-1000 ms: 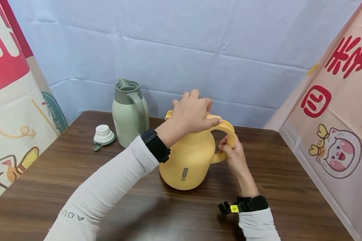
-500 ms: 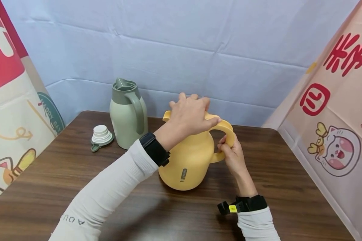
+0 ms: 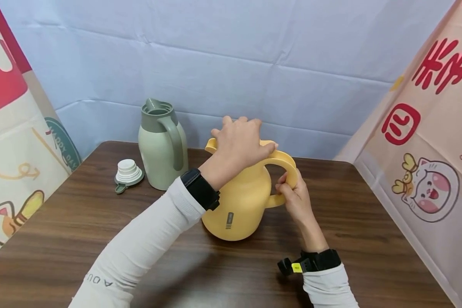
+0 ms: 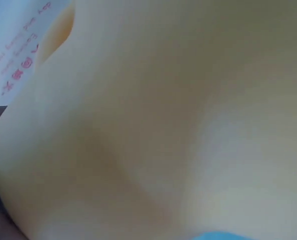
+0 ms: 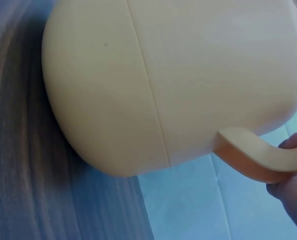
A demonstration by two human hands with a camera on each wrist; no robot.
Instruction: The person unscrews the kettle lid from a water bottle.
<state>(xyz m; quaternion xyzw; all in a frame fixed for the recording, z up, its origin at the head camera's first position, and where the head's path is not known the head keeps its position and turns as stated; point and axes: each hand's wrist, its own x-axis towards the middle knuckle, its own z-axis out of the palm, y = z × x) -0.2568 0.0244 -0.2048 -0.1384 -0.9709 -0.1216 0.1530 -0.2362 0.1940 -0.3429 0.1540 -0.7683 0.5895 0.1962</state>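
Observation:
A yellow thermos jug stands upright on the brown table, its spout to the left and its handle to the right. My left hand lies over the jug's top and grips the lid area, knuckles bent; the fingertips and most of the lid are hidden beneath it. The thumb reaches toward the top of the handle. With my right hand I hold the lower outer part of the handle. The right wrist view shows the jug's body and fingers round the handle; jug wall fills the left wrist view.
Behind and left stands a green thermos jug with its mouth uncovered. Beside it a white and green stopper lid lies upside down on the table. Pale cloth hangs behind; printed cloths hang at both sides.
My left hand has turned slightly anticlockwise on the jug's top, its knuckles and thumb shifting a little. The right hand keeps its hold on the handle. The view has drifted slightly.

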